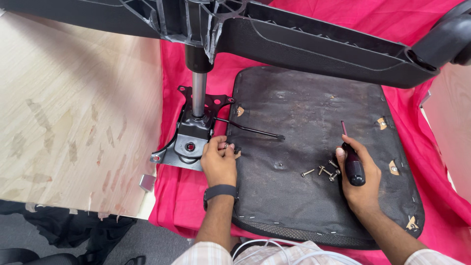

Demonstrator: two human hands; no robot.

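Observation:
A black chair seat [304, 122] lies upside down on a pink cloth. A black metal tilt plate [189, 142] with a chrome gas cylinder [198, 93] rests at the seat's left edge; a thin black lever [250, 130] juts from it. My left hand [219, 159] grips the plate's right edge where it meets the seat. My right hand [360, 176] holds a black-handled screwdriver [352, 164] on the seat, its shaft pointing away from me. Several loose bolts [324, 172] lie just left of that hand.
The black star-shaped chair base [304, 44] with a caster [451, 37] hangs across the top, over the work. The pink cloth [186, 196] covers a light wooden table [73, 108]. White cables [274, 248] lie near my lap.

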